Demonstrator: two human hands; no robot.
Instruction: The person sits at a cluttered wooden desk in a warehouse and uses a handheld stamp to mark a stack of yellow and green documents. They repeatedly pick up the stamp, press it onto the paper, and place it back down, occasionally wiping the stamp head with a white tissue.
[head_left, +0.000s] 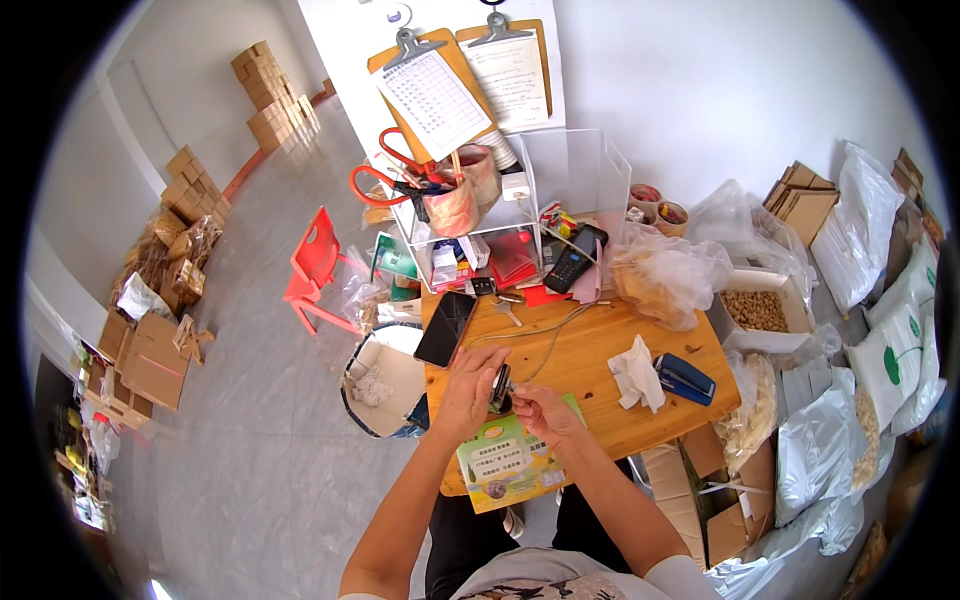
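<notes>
Over the near part of the wooden table, my left hand (468, 392) is closed along the left side of a small black object with a shiny part (499, 388); its kind cannot be made out. Close against its right side, my right hand (546, 413) has its fingers pinched together; what they grip is too small to name. Beneath both hands lies a green and yellow printed sheet (510, 465). A thin grey cable (553, 335) runs across the tabletop to near the object. Beyond my left hand rests a black smartphone (446, 328).
On the table (600, 425) are a crumpled tissue (636, 374), a blue stapler (685, 379) and a key (509, 313). A clear organizer (580, 170) at the back holds orange-handled scissors (385, 180) and a cordless handset (575, 259). A lined bin (385, 385) stands left; an open carton (735, 500) right.
</notes>
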